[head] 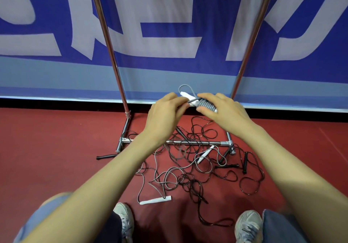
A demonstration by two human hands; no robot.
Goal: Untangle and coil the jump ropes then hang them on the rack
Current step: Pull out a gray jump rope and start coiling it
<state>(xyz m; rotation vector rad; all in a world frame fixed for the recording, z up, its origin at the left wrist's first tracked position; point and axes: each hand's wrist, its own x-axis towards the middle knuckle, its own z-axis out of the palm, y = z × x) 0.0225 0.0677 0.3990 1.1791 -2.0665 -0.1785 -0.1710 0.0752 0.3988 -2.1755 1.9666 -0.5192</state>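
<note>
One grey rope (207,105) is nearly coiled: the right hand (226,109) grips the bundle, the left hand (163,114) pinches its tail. At six o'clock lies the tangled pile (190,178); the rack (112,54) shows nothing hung.

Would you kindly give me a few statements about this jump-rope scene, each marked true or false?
1. The left hand and the right hand both hold a grey rope wound round white handles. True.
2. The floor is green. False: it is red.
3. A loose white handle lies on the floor near the shoes. True.
4. Every rope already hangs on the rack. False: a tangle of black and grey ropes lies on the floor, across the rack's base bar.
</note>
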